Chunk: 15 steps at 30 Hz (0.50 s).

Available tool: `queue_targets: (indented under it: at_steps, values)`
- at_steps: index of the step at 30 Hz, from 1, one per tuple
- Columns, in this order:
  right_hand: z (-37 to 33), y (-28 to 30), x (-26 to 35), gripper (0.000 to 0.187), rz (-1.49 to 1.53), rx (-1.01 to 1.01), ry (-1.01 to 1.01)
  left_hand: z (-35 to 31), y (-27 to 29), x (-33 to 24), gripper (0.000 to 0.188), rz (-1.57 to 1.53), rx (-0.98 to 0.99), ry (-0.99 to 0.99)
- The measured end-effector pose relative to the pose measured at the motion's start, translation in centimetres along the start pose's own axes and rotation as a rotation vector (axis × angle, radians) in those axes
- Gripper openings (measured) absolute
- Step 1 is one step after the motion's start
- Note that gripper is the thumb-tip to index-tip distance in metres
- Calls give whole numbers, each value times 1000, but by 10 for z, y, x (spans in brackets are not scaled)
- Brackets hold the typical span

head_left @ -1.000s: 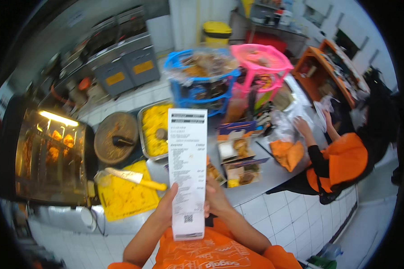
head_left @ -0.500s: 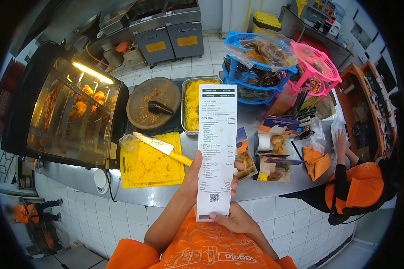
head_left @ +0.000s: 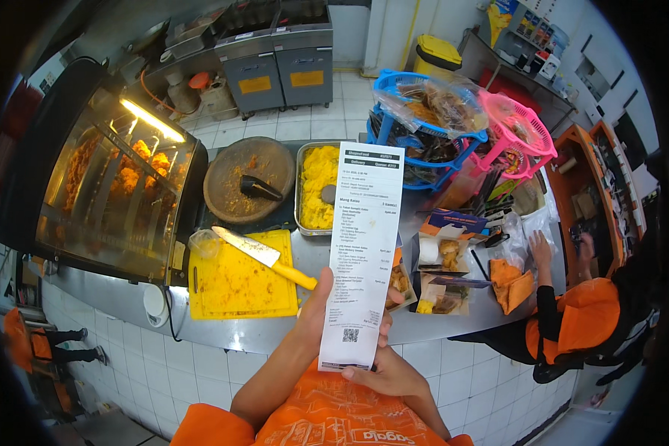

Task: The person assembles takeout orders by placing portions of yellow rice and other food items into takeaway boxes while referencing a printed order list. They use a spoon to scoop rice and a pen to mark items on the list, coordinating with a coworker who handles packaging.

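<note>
A long printed paper receipt (head_left: 366, 245) is held upright over the counter's front edge, its top leaning slightly right. My left hand (head_left: 316, 308) grips its left edge, with the thumb in front and the fingers partly hidden behind. Lower down, my right hand (head_left: 394, 368) pinches the bottom end, thumb on the printed side. Just left of the receipt lies a knife (head_left: 256, 254) with a yellow handle, resting on a stained yellow cutting board (head_left: 234, 286). Beyond the receipt, partly covered by it, stand open food boxes (head_left: 442, 256) with fried pieces.
A lit warmer (head_left: 111, 178) with fried food stands left. Behind the board are a round stone mortar (head_left: 219, 197) and a metal tray (head_left: 299, 215) of yellow food. Blue baskets (head_left: 424, 137) and a pink basket (head_left: 524, 123) hold packets. A co-worker (head_left: 580, 312) reaches in from the right.
The receipt has tilted a little, its top moving right, while both hands keep their grip. At right, the co-worker's hand has come farther over the counter by the orange cloth. The whole view has shifted slightly.
</note>
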State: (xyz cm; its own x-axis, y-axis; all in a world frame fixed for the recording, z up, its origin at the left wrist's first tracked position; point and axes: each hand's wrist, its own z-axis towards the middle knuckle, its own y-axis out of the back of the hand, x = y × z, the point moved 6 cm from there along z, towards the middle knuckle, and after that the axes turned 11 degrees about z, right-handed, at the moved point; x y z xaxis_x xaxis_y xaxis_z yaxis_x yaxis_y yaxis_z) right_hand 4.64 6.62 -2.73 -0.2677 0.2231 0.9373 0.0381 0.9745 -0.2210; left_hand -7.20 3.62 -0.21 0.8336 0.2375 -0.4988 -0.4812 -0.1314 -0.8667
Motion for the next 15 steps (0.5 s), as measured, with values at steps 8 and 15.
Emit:
queue_targets:
  at_steps: [8,15]
  values:
    - [-5,-11,0,44,-46,65,-33,1,-9,-2,91,-101,76,-24]
    - [-3,-17,-6,39,0,-9,17,-1,-9,-1,94,-52,65,10]
